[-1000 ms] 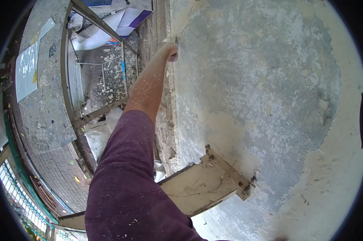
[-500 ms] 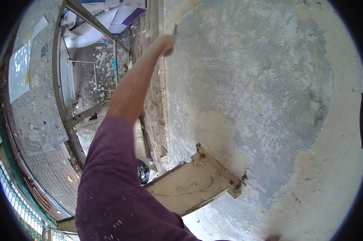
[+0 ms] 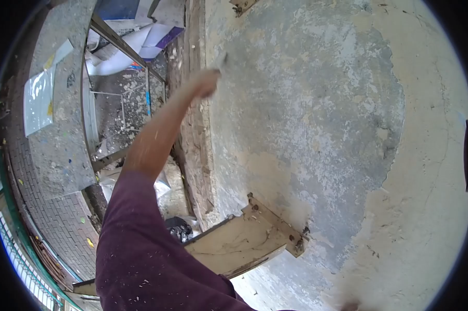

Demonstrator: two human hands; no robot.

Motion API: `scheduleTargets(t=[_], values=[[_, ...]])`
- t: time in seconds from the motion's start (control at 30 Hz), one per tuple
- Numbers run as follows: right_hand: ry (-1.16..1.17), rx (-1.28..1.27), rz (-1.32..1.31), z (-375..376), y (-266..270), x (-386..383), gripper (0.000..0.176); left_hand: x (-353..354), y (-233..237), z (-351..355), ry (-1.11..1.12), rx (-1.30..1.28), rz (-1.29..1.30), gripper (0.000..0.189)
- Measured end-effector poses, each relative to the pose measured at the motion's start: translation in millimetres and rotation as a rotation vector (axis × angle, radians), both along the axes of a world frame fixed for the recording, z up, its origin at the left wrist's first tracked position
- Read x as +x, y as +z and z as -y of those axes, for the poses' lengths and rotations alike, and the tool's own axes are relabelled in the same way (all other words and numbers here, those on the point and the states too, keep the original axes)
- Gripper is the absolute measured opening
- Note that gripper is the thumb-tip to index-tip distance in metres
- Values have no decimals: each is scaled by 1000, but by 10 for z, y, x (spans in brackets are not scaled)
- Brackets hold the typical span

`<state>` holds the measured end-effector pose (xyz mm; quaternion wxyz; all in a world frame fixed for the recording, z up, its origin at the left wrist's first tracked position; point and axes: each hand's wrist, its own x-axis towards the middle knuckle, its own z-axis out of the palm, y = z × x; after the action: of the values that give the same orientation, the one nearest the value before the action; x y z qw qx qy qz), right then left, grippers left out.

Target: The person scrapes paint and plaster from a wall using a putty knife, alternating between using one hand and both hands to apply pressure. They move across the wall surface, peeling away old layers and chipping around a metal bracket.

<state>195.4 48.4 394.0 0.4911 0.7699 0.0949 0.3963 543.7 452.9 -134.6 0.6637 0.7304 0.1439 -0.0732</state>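
My left arm, in a purple sleeve flecked with pale chips, reaches up along the wall's edge. Closed in a fist, my left hand [image 3: 208,85] grips a small scraper [image 3: 224,59], whose grey blade is blurred by motion near the wall. The wall [image 3: 296,129] has a patchy grey and white surface where paint is gone, bordered by cream paint on the right. Only a blurred bit of my right hand [image 3: 350,306] shows at the bottom edge, close to the cream part of the wall; its fingers are hidden.
A cream ledge [image 3: 239,241] juts from the wall below my arm. To the left lie a metal frame [image 3: 121,44], crumpled printed sheets [image 3: 140,44], scattered chips and a black plastic bag [image 3: 179,228]. A concrete slab [image 3: 63,160] carries a clear plastic sheet [image 3: 41,103].
My left hand has moved down and slightly left in view with the scraper. The view has shifted a little, and a bracket-like piece now shows at the top of the wall.
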Motion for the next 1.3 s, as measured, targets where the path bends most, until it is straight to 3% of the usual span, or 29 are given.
scheduleTargets(t=[0.03, 0.07, 0.13, 0.23, 0.27, 0.33, 0.4, 0.47, 0.53, 0.67, 0.73, 0.83, 0.97, 1.07, 1.1, 1.13, 1.2, 1.23, 1.3], values=[[1, 15, 2, 0, 3, 2, 93, -343, 538, 160, 202, -195, -120, 22], [-4, 17, -7, -2, 5, 2, 94, -345, 588, 172, 198, -190, -130, 22], [-25, -6, -22, -22, 6, 0, 94, -318, 594, 200, 193, -418, -219, 19], [-47, -36, -20, -81, 12, -11, 94, 522, -452, 33, 163, -543, -359, 19], [-41, -21, 0, -90, -52, 24, 94, 652, -486, -39, 163, -549, -336, 19], [-40, -14, 26, -138, -52, 50, 94, 794, -558, -18, 387, -529, -401, 18], [-48, 4, 46, -188, -39, 42, 95, 855, -956, -46, 267, -570, -565, 16], [-44, 50, 52, -215, -79, 57, 95, 565, -1126, 7, 83, -443, -489, 15], [-49, 79, 51, -269, -82, 58, 95, 60, -783, 15, 167, -748, -466, 11], [-76, 94, 25, -213, -56, 8, 97, -537, -617, 186, 115, -724, -474, 6], [-67, 76, 14, -107, -48, -1, 96, -649, -462, 283, 415, -671, -424, 25], [-56, 53, 4, -31, -23, 28, 95, -754, -287, 355, 469, -814, -360, 40], [-4, 79, -21, 5, -33, 34, 96, -708, -348, 246, 373, -646, -206, 29], [16, 108, -29, 19, -6, 40, 96, -193, -232, 18, 386, -611, -274, 16], [35, 128, -31, 25, -20, 42, 96, 234, -1067, 18, 384, -607, -280, 16], [30, 134, -35, 32, -58, 41, 96, 735, -1948, -174, 104, 109, 303, 18], [45, 148, -45, 39, -30, 44, 96, 1148, -1392, -98, 759, -885, -446, 19], [48, 145, -34, 74, -1, 32, 96, 1143, -1313, -145, 755, -892, -437, 19], [38, 55, -79, 144, 78, -37, 95, 889, -1206, -245, 287, -790, -245, 21]])
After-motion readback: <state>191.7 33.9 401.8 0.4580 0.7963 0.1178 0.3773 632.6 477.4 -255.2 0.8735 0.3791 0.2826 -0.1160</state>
